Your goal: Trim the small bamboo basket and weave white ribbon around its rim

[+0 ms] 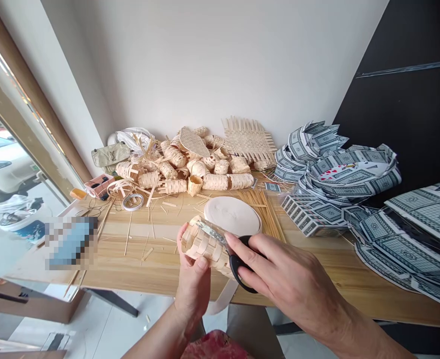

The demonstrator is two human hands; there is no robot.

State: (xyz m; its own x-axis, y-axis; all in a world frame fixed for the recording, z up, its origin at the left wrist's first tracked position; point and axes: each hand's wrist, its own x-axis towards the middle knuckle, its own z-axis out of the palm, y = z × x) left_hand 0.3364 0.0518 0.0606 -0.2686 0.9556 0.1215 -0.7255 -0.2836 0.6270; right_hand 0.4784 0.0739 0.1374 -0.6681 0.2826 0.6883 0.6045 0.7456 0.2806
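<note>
Place: looks like a small handicraft workroom at street level; whether part of a home or of a shop, cannot tell.
Bench [145, 269]: pushed up to a plain white wall [212, 65], littered with slivers [169, 204] and offcuts.
Woven pieces [175, 157]: heaped along the back, mostly open tubes, near a flat fringed mat [250, 142].
Playing-card bowls [354, 182]: built from layered cards, crowded along the right.
Supplies: kept within reach, including a coil of pale strip [231, 215] and thin sticks [274, 219].
Scissors [234, 269]: held at a woven tube [213, 253].
Window frame [39, 94]: set beside the bench, with a car [6, 167] outside.
Floor [108, 334]: laid with pale tiles, dotted with scraps.
</note>
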